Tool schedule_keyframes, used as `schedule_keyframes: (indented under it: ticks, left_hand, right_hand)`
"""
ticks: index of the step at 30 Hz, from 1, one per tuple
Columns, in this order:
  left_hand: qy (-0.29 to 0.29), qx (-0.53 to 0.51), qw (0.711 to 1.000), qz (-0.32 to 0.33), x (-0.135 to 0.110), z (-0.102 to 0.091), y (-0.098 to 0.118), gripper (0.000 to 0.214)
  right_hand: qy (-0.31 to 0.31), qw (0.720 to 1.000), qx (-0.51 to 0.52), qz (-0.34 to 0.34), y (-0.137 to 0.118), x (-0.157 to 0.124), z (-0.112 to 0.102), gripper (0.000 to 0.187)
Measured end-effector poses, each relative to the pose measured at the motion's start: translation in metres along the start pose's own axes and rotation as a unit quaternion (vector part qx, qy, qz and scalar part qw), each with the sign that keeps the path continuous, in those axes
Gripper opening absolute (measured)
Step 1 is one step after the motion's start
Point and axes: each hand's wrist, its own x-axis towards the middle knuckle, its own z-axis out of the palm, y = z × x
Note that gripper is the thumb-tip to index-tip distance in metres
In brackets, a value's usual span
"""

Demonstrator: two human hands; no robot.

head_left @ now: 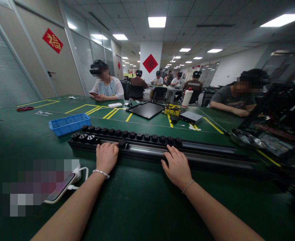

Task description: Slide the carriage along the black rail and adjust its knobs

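A long black rail (147, 150) with a shiny channel lies across the green table in front of me. My left hand (106, 156) is closed over its near side, fingers curled into the channel. The index fingertip is against a black socket module (121, 144) seated there; the other fingertips are partly hidden. Several more modules (82, 136) sit at the rail's left end. Further right, my right hand (176, 164) grips the same rail, fingers over the top and thumb on the near wall. Behind it runs a second black rail (207, 146), its left part filled with a row of socket modules (139, 135).
A blue bin (69, 124) stands behind the rails' left end. A phone (61, 189) with a white cable lies at the near left. Further back are a black panel (145, 109), a yellow box (172, 109) and a grey box (191, 117). A metal bowl (245, 138) stands right; co-workers sit beyond.
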Motion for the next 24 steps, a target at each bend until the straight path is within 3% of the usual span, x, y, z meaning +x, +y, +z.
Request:
schedule_keyframes:
  ticks: [24]
  left_hand:
    - [-0.001, -0.011, 1.000, 0.003, -0.0019, -0.0005, 0.0000, 0.041]
  right_hand:
    - [0.007, 1.000, 0.004, -0.004, -0.0003, 0.0004, -0.0006, 0.023]
